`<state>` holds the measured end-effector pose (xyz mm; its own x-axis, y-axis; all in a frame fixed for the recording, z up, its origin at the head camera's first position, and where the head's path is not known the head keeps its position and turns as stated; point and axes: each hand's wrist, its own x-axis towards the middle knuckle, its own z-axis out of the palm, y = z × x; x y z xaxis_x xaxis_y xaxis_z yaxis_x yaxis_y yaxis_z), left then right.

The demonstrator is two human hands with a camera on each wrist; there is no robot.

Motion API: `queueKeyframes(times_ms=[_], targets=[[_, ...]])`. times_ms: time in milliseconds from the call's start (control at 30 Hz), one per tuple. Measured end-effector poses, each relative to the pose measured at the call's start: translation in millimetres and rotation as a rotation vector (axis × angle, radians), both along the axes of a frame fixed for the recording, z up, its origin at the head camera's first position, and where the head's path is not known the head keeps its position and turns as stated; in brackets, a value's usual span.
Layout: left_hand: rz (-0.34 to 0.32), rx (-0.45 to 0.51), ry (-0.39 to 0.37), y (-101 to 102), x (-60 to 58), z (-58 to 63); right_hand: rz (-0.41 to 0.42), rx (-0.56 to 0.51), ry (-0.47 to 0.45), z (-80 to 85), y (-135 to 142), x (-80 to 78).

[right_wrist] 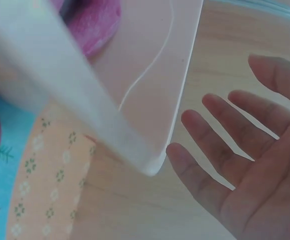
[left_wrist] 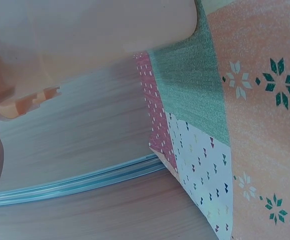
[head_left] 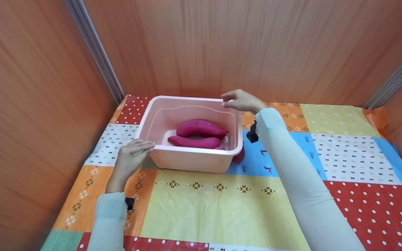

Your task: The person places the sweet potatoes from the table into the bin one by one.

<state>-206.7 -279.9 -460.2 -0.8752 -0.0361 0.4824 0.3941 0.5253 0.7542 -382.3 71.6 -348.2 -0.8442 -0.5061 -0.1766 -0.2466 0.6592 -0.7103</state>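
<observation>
A pink plastic tub (head_left: 190,162) holds purple-red sweet potatoes (head_left: 201,128), two of them plain to see and a bit of another at the front wall. My left hand (head_left: 133,155) pinches the tub's rim at the near left corner, fingers on top; only a sliver of that hand shows in the left wrist view. At the far right corner, my right hand (head_left: 243,101) is raised beside the rim. In the right wrist view its fingers (right_wrist: 225,145) are spread and nearly straight, fingertips close to the corner, with nothing in the palm.
Outside the tub, partly hidden by its right wall, lies another sweet potato (head_left: 239,156). A patchwork tablecloth (head_left: 215,209) covers the table. Wood-grain panels (head_left: 239,48) enclose the back and sides, with metal strips (head_left: 98,52) at the corners.
</observation>
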Motion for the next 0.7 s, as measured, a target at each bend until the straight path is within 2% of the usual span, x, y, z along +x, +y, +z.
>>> queueKeyframes(times_ms=[200, 467, 700], targets=[[0.013, 0.011, 0.003, 1.5, 2.7, 3.0, -0.081, -0.034, 0.023, -4.7, 14.7, -2.1], [0.007, -0.008, 0.032, 9.6, 16.8, 24.6, -0.201, -0.091, -0.007, -16.3, 35.2, -4.5], [0.006, -0.004, 0.024, 7.4, 17.5, 25.3, -0.261, -0.111, -0.043, -27.5, 49.1, -4.7]])
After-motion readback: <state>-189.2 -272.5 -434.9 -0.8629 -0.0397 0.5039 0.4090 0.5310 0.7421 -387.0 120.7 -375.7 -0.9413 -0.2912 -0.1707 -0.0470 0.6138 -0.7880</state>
